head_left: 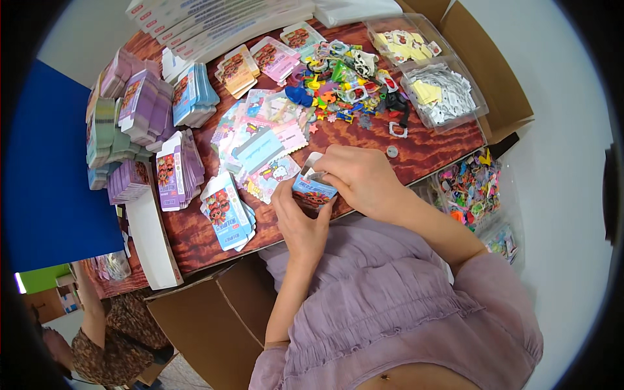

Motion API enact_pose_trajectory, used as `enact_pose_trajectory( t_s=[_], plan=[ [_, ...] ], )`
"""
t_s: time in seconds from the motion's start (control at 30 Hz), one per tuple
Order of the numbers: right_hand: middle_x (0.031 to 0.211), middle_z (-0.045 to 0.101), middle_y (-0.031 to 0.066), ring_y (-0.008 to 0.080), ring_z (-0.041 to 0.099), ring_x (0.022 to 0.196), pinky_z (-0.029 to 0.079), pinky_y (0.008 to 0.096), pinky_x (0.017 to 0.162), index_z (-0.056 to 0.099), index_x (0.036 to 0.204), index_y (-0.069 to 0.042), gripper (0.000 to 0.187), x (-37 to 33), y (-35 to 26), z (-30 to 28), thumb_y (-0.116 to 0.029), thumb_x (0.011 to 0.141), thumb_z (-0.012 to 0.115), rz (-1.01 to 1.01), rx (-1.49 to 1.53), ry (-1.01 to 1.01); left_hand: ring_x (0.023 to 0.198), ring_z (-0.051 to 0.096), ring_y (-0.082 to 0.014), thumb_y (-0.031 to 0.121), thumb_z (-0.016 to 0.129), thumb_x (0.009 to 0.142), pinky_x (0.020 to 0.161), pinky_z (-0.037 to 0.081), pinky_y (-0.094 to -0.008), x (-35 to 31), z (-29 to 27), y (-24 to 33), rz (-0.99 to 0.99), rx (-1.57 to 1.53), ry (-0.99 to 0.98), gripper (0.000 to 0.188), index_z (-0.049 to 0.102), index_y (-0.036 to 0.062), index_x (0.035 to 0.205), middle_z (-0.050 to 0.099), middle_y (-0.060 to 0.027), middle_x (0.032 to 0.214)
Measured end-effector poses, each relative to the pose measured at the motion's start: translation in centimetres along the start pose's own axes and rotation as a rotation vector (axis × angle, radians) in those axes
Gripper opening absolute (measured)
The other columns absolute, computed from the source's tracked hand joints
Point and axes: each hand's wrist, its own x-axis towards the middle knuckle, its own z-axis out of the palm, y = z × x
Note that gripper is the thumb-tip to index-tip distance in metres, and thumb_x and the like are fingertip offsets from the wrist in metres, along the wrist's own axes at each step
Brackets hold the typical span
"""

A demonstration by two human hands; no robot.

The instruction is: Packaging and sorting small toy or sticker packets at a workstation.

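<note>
Left hand [300, 224]: thumb-and-fingers clamped on small blue cardboard box [314, 192]
Box: near edge, red-brown wood-patterned tabletop [426, 155]
Right hand [359, 174]: curled over box; grip unclear

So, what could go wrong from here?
The right hand is at the open top of the small blue box, so its raised flap might crease. Fanned blue cartons lie near the edge of the table and could fall. Loose trinkets are heaped together, so small ones might scatter.

From above the near edge of the table [435, 144], the head view looks down at close range, its fisheye reaching past both table sides.
</note>
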Motion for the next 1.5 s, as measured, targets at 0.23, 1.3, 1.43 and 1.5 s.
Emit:
enact_pose_trajectory(
  t_s=[0.23,1.3,1.43,1.5],
  plan=[
    [0.081,0.061,0.0108,0.0303,0.063,0.077,0.049,0.0407,0.065,0.062,0.094,-0.003,0.013,-0.4,-0.2,0.1,-0.006,0.082,0.064,0.114,-0.043,-0.01,0.117,0.048,-0.0394,0.01,0.085,0.065,0.095,0.043,-0.0446,-0.1,0.1,-0.3,-0.022,0.001,0.002,0.077,0.042,-0.0014,0.128,0.047,-0.0216,0.123],
    [0.119,0.062,0.0106,0.0132,0.058,0.106,0.047,0.0274,0.089,0.062,0.114,0.003,0.021,-4.0,3.1,1.9,-0.004,0.095,0.055,0.193,0.758,0.008,0.1,0.065,-0.019,-0.011,0.06,0.088,0.078,0.056,-0.0284,1.0,-3.9,0.8,-0.356,-0.864,-0.454,0.053,0.035,0.0039,0.132,0.059,-0.0136,0.114],
    [0.109,0.065,0.0092,0.0098,0.06,0.101,0.049,0.0259,0.083,0.064,0.101,0.003,0.012,-4.5,3.8,2.8,-0.003,0.091,0.062,0.323,0.898,-0.047,0.099,0.065,-0.0197,-0.011,0.061,0.087,0.078,0.056,-0.029,0.2,-3.2,1.2,-0.337,-0.761,-0.434,0.058,0.031,0.0042,0.134,0.06,-0.0162,0.115],
    [0.102,0.066,0.0074,0.0083,0.061,0.094,0.05,0.0244,0.078,0.064,0.097,0.002,0.009,-4.4,3.6,3.0,-0.003,0.09,0.064,0.394,0.952,-0.004,0.097,0.067,-0.0207,-0.011,0.062,0.086,0.078,0.056,-0.0299,0.2,-3.0,1.1,-0.363,-0.707,-0.446,0.061,0.03,0.0043,0.135,0.061,-0.0177,0.114]
  ],
)
